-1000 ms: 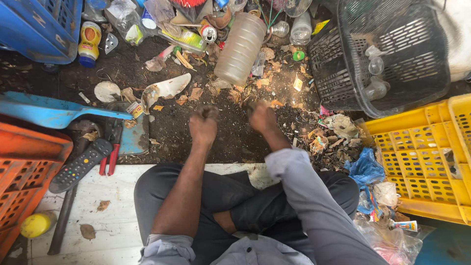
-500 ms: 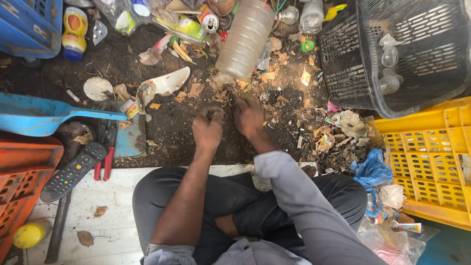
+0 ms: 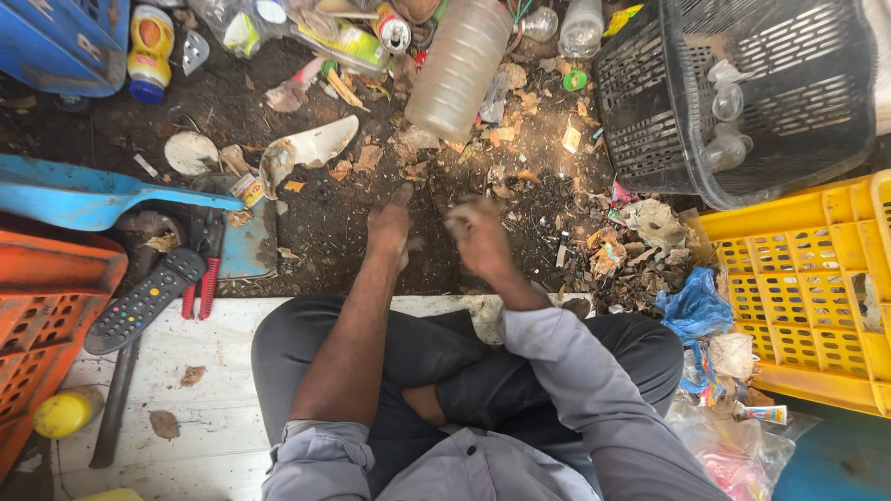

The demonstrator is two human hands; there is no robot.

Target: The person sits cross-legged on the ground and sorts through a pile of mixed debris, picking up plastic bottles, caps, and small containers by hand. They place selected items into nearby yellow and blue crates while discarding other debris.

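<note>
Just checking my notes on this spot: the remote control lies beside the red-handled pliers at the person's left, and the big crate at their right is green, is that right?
Not quite. The head view shows the crate at the person's right is yellow, not green. The rest holds: the remote control lies beside the red-handled pliers at their left.

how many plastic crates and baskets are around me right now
4: a blue crate at top left, an orange crate at the left edge, a black basket at top right, and a yellow crate at right. Others may lie out of frame.
</note>
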